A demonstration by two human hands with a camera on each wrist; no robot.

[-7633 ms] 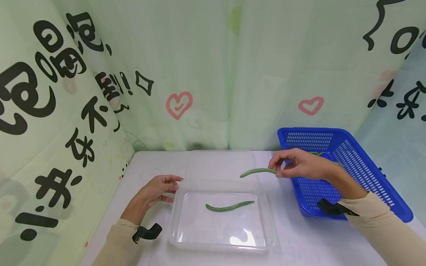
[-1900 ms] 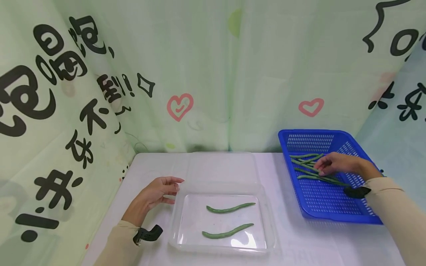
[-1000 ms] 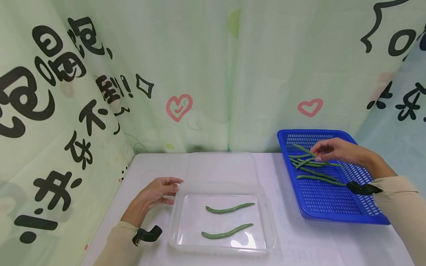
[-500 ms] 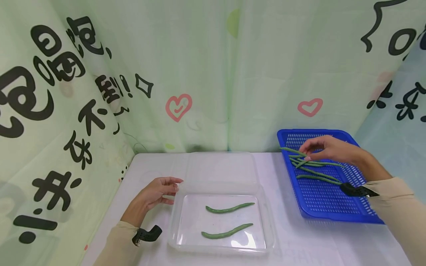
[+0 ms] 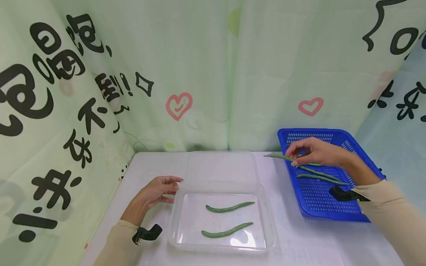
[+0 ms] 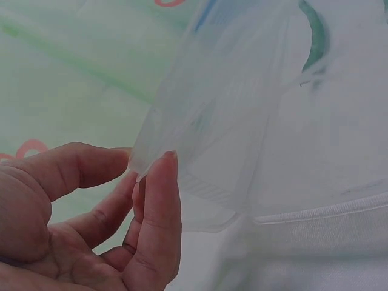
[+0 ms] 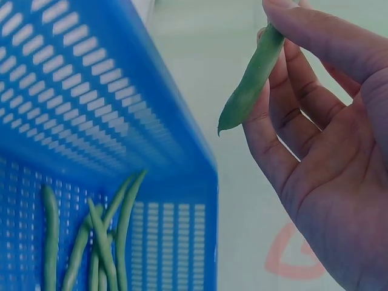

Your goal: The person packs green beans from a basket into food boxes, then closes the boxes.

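Note:
My left hand (image 5: 156,191) pinches the left back corner of a clear plastic box (image 5: 213,247); in the left wrist view the box's edge (image 6: 148,145) runs between thumb and fingers. Two green beans lie in the box, one bean (image 5: 229,207) behind the other bean (image 5: 227,231). Over the left rim of a blue basket (image 5: 313,203), my right hand (image 5: 321,152) holds another green bean (image 5: 274,156) between thumb and fingertips. Its free end points left, past the rim. Several more beans (image 7: 103,242) lie in the basket.
A clear lid-like panel (image 5: 219,164) lies flat behind the box on the white tabletop (image 5: 299,240). Printed curtains (image 5: 206,55) close off the back and both sides. The basket's raised walls stand to the right of the box.
A second bean has come to lie in the box since the oldest frame. The right hand has lifted another bean from the basket and moved left with it. The left hand has stayed put.

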